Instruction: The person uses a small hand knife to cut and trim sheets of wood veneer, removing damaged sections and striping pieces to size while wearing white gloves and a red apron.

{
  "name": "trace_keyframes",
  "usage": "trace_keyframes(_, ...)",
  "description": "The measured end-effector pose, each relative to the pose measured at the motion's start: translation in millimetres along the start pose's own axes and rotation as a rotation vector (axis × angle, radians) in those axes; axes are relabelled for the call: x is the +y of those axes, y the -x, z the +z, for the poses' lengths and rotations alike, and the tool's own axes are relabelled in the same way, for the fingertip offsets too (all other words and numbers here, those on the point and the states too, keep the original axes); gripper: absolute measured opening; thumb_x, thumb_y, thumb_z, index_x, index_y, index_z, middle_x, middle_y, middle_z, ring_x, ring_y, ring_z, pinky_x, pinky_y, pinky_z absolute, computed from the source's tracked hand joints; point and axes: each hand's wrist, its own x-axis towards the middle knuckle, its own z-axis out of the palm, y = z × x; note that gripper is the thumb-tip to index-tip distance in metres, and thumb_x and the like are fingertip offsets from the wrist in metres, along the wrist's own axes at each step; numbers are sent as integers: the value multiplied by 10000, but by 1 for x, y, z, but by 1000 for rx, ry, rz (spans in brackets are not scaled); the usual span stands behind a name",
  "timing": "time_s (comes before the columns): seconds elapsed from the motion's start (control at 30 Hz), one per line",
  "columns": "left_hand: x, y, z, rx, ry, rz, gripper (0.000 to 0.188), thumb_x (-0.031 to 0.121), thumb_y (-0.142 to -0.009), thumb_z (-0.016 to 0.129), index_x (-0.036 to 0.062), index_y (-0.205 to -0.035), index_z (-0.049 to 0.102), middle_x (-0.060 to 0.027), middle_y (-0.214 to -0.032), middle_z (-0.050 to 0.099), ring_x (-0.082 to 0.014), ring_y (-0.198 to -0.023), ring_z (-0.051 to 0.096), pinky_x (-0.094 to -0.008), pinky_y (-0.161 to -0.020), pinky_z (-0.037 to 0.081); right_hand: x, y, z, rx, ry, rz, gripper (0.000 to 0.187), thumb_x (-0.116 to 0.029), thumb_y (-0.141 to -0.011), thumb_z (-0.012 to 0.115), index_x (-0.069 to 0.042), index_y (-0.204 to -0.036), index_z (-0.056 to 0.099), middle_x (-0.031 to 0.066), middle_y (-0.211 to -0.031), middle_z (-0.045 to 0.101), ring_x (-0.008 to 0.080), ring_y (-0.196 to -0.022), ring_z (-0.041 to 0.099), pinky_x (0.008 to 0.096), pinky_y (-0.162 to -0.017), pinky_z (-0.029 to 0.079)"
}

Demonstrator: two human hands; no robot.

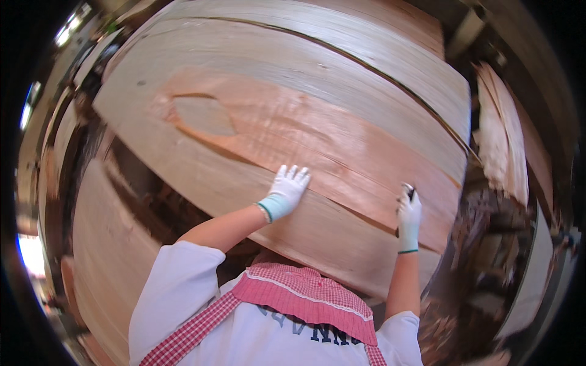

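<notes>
A pinkish wood veneer sheet (366,152) lies on a broad pale sheet of wood (256,73). Near its left end is an oval gap, with the paler wood showing through. My left hand (288,188), in a white glove with a green-edged cuff, rests open at the near edge of the veneer, fingers stretched out. Further right, my right hand (410,210), gloved alike, is closed around a small dark tool (411,194). Its kind is hidden by the fingers. This hand is over the near right part of the veneer.
A long dark gap or crack (366,64) runs across the far part of the pale wood. Another wood sheet (116,256) lies at the left. Loose veneer strips (502,134) hang beyond the right edge. Scraps (497,256) lie lower right, blurred.
</notes>
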Motion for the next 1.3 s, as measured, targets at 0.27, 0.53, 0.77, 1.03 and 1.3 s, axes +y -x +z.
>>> trace_keyframes(0.27,-31,-35,-29,14,397,-140,410,156,-872,531,60,-1271,545,-154,-1368,517,-315,-1265,480,-441,-1071,334,-28,-14,210,-275,705,-459,410,-152,-879,564,-123,-1279,481,210,-1092,605,415,-958,612,496,-803,501)
trace_keyframes(0.53,-273,-96,14,233,-120,-462,412,299,-899,474,75,-1230,573,-115,-1284,563,-256,-1214,484,-404,-947,370,-20,-4,222,-253,713,-485,486,-149,-876,579,-118,-1349,471,218,-1156,604,384,-995,627,451,-841,510)
trace_keyframes(0.77,-517,-97,29,179,-230,-852,500,311,-939,456,133,-1406,449,-81,-1507,396,-256,-1399,347,-465,-1140,226,-77,-36,248,-188,753,-61,289,-225,-926,547,-34,-1138,592,236,-858,656,441,-823,628,487,-735,483)
trace_keyframes(1.03,-612,-74,73,556,-21,-683,386,307,-935,525,134,-1280,536,-64,-1332,554,-244,-1258,495,-377,-1086,349,-187,-41,545,-568,1218,-579,212,-228,-930,488,-61,-1053,535,228,-829,670,414,-773,660,511,-666,509)
trace_keyframes(1.3,-598,-89,57,633,83,-681,469,117,-913,471,52,-1376,437,-164,-1302,556,-305,-1244,497,-401,-1080,364,-231,-92,811,-546,973,-820,260,-204,-935,439,-17,-999,608,234,-936,693,387,-910,676,477,-793,527)
